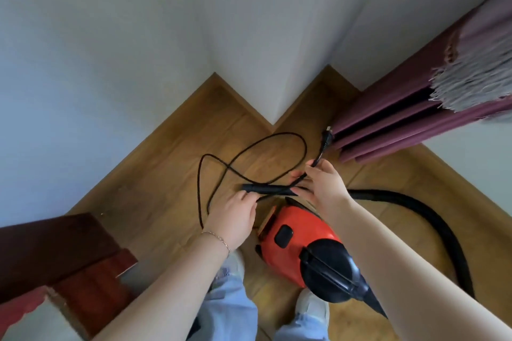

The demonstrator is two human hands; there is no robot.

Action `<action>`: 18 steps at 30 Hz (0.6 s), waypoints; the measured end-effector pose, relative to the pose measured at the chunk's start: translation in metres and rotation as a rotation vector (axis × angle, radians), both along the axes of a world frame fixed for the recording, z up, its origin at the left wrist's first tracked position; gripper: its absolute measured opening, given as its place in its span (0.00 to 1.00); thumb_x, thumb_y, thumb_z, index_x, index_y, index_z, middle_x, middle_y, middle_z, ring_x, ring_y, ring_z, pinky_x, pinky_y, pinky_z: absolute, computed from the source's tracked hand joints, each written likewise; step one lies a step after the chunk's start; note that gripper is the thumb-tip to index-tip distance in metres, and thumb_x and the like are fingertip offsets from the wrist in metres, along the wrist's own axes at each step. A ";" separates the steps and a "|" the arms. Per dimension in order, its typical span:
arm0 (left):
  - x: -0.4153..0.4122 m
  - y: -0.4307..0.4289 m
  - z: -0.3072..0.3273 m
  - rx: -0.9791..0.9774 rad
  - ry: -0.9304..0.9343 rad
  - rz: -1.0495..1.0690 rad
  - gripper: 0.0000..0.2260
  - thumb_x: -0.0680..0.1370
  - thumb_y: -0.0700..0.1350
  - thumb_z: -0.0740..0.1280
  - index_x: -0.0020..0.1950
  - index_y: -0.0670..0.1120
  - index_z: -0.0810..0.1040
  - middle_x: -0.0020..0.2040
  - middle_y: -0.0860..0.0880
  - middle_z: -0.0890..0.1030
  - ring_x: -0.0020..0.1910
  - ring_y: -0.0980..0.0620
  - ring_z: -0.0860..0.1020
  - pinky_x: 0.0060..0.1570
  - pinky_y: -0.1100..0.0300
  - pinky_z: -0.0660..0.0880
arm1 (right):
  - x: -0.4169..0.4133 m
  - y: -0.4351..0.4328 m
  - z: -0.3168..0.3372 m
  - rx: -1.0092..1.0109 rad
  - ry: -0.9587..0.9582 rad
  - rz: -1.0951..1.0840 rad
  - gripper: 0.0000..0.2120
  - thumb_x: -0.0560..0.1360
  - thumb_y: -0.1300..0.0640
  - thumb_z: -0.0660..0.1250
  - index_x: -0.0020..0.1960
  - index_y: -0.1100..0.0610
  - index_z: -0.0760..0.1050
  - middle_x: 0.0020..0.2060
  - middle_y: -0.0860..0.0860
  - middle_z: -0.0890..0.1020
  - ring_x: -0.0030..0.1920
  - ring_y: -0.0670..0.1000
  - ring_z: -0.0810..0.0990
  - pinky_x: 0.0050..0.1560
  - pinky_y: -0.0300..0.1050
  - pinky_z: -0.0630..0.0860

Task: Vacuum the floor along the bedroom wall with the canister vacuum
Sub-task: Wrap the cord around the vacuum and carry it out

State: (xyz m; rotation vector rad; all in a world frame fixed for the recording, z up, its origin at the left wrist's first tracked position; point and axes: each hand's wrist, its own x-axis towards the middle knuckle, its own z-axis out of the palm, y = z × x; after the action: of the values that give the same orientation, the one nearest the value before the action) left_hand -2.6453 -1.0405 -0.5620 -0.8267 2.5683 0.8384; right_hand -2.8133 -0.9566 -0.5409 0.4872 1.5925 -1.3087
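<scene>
Setup stage, by look. Canister vacuum point(299, 235) sits on floor point(166, 174) by feet, hose point(432, 219) trailing right. Cord point(249, 152) loose in loops, plug point(326, 138) not in any socket. Right hand point(324, 185) fingers curl round cord below plug; left hand point(232, 216) fingers pinch cord lower down. Plugging in and the whole run along wall point(110, 63) remain.

The canister vacuum point(302, 219) has an orange-red body with a black switch point(284, 235) and black handle point(329, 267); its hose point(432, 216), power cord point(206, 174) and plug point(325, 140) are all black. The floor point(171, 180) is honey-brown wood-grain plank, and the walls point(110, 36) are plain off-white. The curtain point(401, 119) is plum with a pale grey fringe point(476, 83), the furniture point(55, 252) dark red-brown, the jeans point(230, 313) light blue.
</scene>
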 end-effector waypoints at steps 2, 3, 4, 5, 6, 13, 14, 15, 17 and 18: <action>0.004 -0.009 -0.033 0.009 -0.040 -0.036 0.15 0.81 0.45 0.54 0.65 0.48 0.72 0.56 0.48 0.78 0.55 0.47 0.74 0.52 0.55 0.73 | 0.004 -0.008 -0.038 0.041 -0.033 0.002 0.07 0.81 0.63 0.55 0.46 0.55 0.67 0.39 0.56 0.80 0.41 0.54 0.81 0.44 0.48 0.79; 0.006 -0.011 -0.051 0.025 -0.064 -0.037 0.15 0.81 0.45 0.54 0.65 0.48 0.73 0.57 0.48 0.78 0.55 0.48 0.75 0.52 0.55 0.73 | 0.007 -0.011 -0.057 0.063 -0.043 0.011 0.07 0.81 0.63 0.55 0.46 0.55 0.67 0.40 0.57 0.79 0.41 0.54 0.81 0.43 0.48 0.79; 0.009 -0.013 -0.069 0.035 -0.083 -0.038 0.15 0.81 0.45 0.55 0.65 0.48 0.73 0.57 0.48 0.78 0.55 0.47 0.75 0.51 0.55 0.73 | 0.010 -0.014 -0.077 0.080 -0.052 0.022 0.07 0.81 0.63 0.55 0.46 0.55 0.67 0.40 0.57 0.79 0.41 0.55 0.81 0.42 0.48 0.79; 0.013 -0.015 -0.086 0.040 -0.101 -0.039 0.14 0.81 0.45 0.55 0.64 0.48 0.74 0.57 0.47 0.79 0.55 0.47 0.76 0.51 0.55 0.73 | 0.013 -0.016 -0.096 0.095 -0.063 0.030 0.08 0.81 0.64 0.55 0.45 0.55 0.67 0.40 0.57 0.79 0.42 0.55 0.81 0.43 0.49 0.79; 0.016 -0.015 -0.102 0.044 -0.119 -0.038 0.14 0.81 0.45 0.55 0.63 0.47 0.74 0.56 0.47 0.79 0.54 0.47 0.76 0.51 0.54 0.73 | 0.017 -0.018 -0.115 0.110 -0.076 0.037 0.08 0.81 0.64 0.55 0.45 0.55 0.67 0.41 0.58 0.79 0.42 0.56 0.81 0.44 0.50 0.80; 0.038 -0.033 -0.208 0.115 -0.289 0.152 0.14 0.78 0.45 0.61 0.63 0.48 0.73 0.63 0.46 0.74 0.57 0.45 0.75 0.54 0.53 0.74 | 0.038 -0.048 -0.219 0.181 -0.167 0.010 0.10 0.80 0.65 0.57 0.60 0.55 0.67 0.45 0.58 0.78 0.43 0.56 0.82 0.43 0.52 0.81; 0.041 -0.038 -0.219 0.125 -0.309 0.203 0.15 0.77 0.45 0.62 0.65 0.48 0.71 0.65 0.46 0.73 0.59 0.45 0.74 0.56 0.52 0.74 | 0.040 -0.053 -0.229 0.189 -0.178 0.005 0.13 0.80 0.65 0.57 0.61 0.54 0.67 0.44 0.58 0.78 0.42 0.55 0.82 0.40 0.50 0.81; 0.043 -0.043 -0.230 0.121 -0.327 0.234 0.17 0.77 0.45 0.63 0.66 0.48 0.70 0.67 0.46 0.70 0.60 0.45 0.73 0.57 0.52 0.74 | 0.042 -0.058 -0.240 0.194 -0.185 0.002 0.14 0.80 0.66 0.57 0.63 0.54 0.67 0.44 0.58 0.78 0.42 0.55 0.82 0.40 0.50 0.81; 0.044 -0.052 -0.249 0.061 -0.333 0.231 0.20 0.78 0.45 0.62 0.69 0.49 0.67 0.70 0.47 0.66 0.64 0.45 0.70 0.58 0.52 0.72 | 0.043 -0.066 -0.260 0.206 -0.182 0.012 0.18 0.79 0.66 0.57 0.67 0.54 0.67 0.49 0.59 0.80 0.44 0.55 0.82 0.42 0.50 0.81; 0.043 -0.057 -0.258 0.012 -0.313 0.203 0.21 0.77 0.44 0.62 0.70 0.49 0.65 0.70 0.48 0.65 0.65 0.45 0.67 0.59 0.53 0.71 | 0.043 -0.069 -0.269 0.221 -0.177 0.026 0.19 0.79 0.66 0.57 0.68 0.54 0.66 0.51 0.59 0.80 0.45 0.56 0.83 0.43 0.49 0.82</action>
State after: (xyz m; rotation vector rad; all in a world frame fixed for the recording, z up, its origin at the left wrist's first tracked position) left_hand -2.6022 -1.0972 -0.8198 -1.1320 2.2315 0.7141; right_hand -2.7705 -1.0260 -0.8104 0.6969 1.5962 -1.0443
